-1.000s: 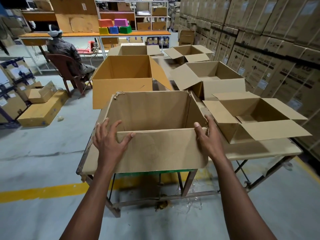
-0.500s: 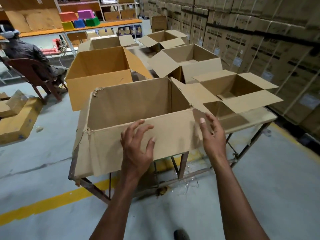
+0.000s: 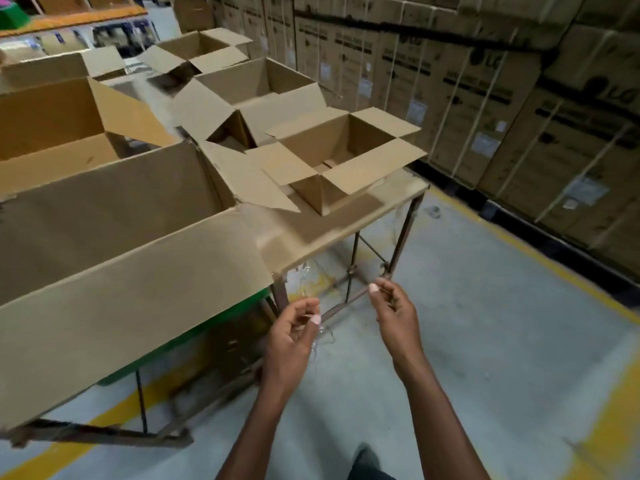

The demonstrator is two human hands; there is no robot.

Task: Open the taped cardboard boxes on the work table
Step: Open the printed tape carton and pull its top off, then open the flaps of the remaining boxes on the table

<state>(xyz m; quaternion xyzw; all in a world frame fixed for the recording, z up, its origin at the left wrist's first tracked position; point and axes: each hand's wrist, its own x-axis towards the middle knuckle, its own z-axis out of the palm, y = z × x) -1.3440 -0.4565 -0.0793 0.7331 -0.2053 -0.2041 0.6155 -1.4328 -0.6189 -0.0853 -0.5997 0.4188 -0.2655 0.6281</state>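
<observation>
Stacked cartons (image 3: 485, 84) are lining the right-hand wall of a warehouse, and a yellow line (image 3: 540, 258) is running along the grey floor (image 3: 485, 341) in front of them. Several cardboard boxes are being carried on the surface (image 3: 346, 216), all with their flaps spread. A large box (image 3: 114, 258) is standing at the near left edge, its front flap hanging down over that edge. A small box (image 3: 332, 161) is sitting at the near right corner, with a medium box (image 3: 256, 88) just behind it and a far box (image 3: 197, 46) further along the right edge. Another big box (image 3: 52, 133) is placed behind the large one on the left side.

Both hands are being held off the surface, below its near edge. The left hand (image 3: 294, 337) is being kept with fingers (image 3: 313, 318) loosely curled, the right hand (image 3: 394, 310) likewise. Thin clear strands, perhaps tape, are blurred near the fingers; whether they are being pinched cannot be told.
</observation>
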